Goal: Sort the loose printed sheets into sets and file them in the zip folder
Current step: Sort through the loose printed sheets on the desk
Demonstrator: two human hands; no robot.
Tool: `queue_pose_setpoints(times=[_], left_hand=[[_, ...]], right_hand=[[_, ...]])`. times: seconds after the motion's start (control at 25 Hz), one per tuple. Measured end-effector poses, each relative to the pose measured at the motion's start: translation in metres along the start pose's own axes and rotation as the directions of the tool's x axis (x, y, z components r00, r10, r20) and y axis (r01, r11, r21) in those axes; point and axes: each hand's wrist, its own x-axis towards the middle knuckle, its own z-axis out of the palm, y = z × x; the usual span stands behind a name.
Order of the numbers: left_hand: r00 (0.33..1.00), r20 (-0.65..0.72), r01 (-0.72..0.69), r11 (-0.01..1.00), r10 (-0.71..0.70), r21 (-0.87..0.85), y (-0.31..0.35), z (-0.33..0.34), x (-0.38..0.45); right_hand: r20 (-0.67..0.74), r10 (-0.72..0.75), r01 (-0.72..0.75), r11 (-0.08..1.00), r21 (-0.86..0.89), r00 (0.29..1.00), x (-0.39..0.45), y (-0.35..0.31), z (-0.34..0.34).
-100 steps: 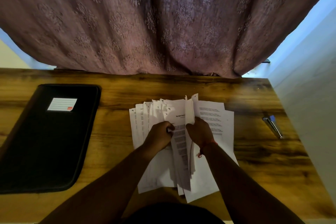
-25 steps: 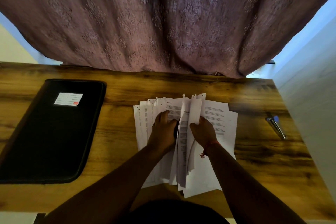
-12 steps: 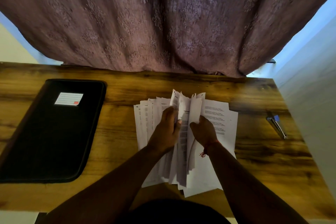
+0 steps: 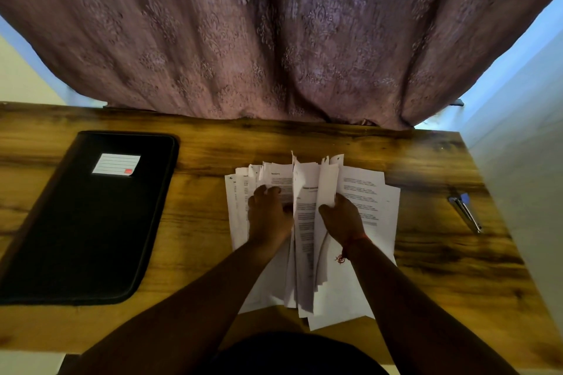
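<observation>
A fanned pile of loose printed sheets [image 4: 368, 192] lies on the wooden table [image 4: 201, 222], in front of me at the middle. My left hand [image 4: 268, 216] rests on the left part of the fan with its fingers laid over the paper. My right hand [image 4: 342, 218] pinches a few sheets that stand up on edge between the two hands. A red thread is tied round my right wrist. The black zip folder [image 4: 91, 237] lies closed on the table's left side, a white label [image 4: 116, 164] on its cover.
A small metal and blue object [image 4: 464, 213], perhaps a stapler, lies near the table's right edge. A purple patterned curtain [image 4: 274, 39] hangs along the far edge. A pale wall [image 4: 524, 176] stands close on the right.
My left hand has let the raised sheet go and dropped back onto the left part of the fan. My right hand still holds the upright sheets in the same place.
</observation>
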Motion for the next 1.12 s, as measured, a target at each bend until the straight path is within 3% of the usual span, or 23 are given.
queue_pose_setpoints(times=[0.12,0.4,0.6,0.8,1.12], left_hand=[[0.999,0.022,0.032,0.994,-0.035,0.107,-0.002,0.000,-0.003],[0.998,-0.058,0.037,0.995,-0.031,0.092,-0.001,-0.003,-0.001],[0.994,-0.046,-0.086,0.982,0.095,0.167,-0.003,-0.006,-0.002],[0.906,0.112,-0.421,0.854,0.407,0.305,-0.007,-0.007,-0.010],[0.976,0.152,-0.200,0.928,0.158,0.315,-0.008,-0.011,-0.008]], right_hand=[[0.000,-0.001,0.001,1.000,-0.007,1.000,0.000,-0.001,0.000],[0.004,0.007,-0.007,1.000,-0.011,1.000,0.001,0.000,0.001],[-0.008,-0.007,0.007,1.000,-0.005,1.000,0.001,0.002,0.003],[-0.005,0.001,-0.001,1.000,0.012,1.000,0.003,0.004,0.002],[0.002,-0.005,0.005,1.000,0.003,1.000,0.003,0.004,0.004]])
